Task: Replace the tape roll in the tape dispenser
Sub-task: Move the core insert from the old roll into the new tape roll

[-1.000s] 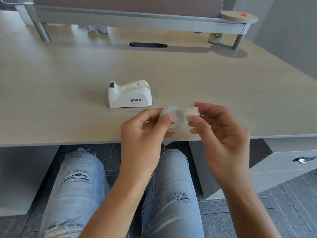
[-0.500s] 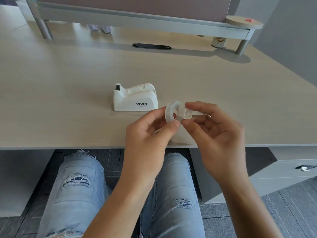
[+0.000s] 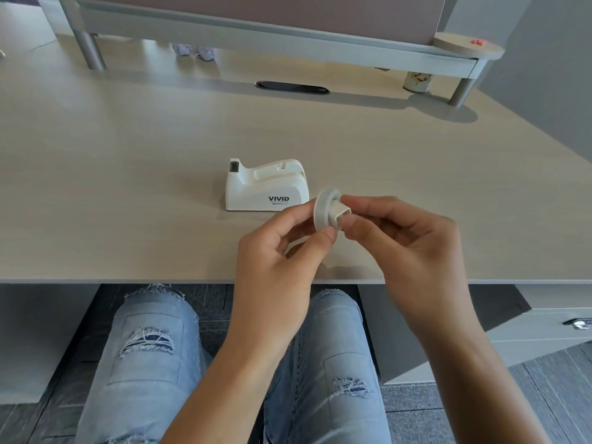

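A white tape dispenser (image 3: 266, 185) marked VIVID stands on the wooden desk (image 3: 128, 174), its roll bay showing no roll. Just right of it and above the desk, my left hand (image 3: 282, 251) pinches a translucent tape roll (image 3: 323, 209) by its rim, between thumb and fingers. My right hand (image 3: 413, 241) holds a small white core spindle (image 3: 341, 214) whose end sits in the roll's centre hole. Both hands hover near the desk's front edge.
A raised monitor shelf (image 3: 288, 36) on grey legs spans the back of the desk, with a black cable slot (image 3: 291, 88) and a small cup (image 3: 416, 81) below it. A drawer unit (image 3: 544, 328) stands at lower right. My knees in torn jeans are under the desk.
The roll and spindle were apart a second ago. My right hand has brought the spindle to the roll and pushed its end into the centre hole, while the roll turned edge-on.
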### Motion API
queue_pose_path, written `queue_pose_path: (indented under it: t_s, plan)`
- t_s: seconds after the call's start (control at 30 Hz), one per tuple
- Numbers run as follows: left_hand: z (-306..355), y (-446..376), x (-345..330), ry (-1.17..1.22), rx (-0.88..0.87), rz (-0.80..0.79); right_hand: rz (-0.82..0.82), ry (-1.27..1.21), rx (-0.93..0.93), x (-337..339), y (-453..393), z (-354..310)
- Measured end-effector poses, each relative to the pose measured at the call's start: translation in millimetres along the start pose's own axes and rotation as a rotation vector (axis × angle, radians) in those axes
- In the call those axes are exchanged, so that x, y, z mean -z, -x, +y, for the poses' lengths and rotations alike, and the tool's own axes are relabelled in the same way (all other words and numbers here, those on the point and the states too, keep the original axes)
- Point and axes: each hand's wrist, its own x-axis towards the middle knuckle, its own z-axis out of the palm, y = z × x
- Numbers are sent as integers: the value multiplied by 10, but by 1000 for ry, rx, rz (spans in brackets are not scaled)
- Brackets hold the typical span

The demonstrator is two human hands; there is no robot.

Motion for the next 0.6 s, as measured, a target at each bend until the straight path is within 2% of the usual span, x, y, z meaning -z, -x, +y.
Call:
queue_pose_path:
  t_s: [0.33, 0.6]
  plan:
    - [-13, -29, 52, -33, -46, -6, -108, -47, -124, -4, -43, -33]
    - [-1, -14, 24, -87, -112, -7, 4, 36, -41, -33, -44, -89]
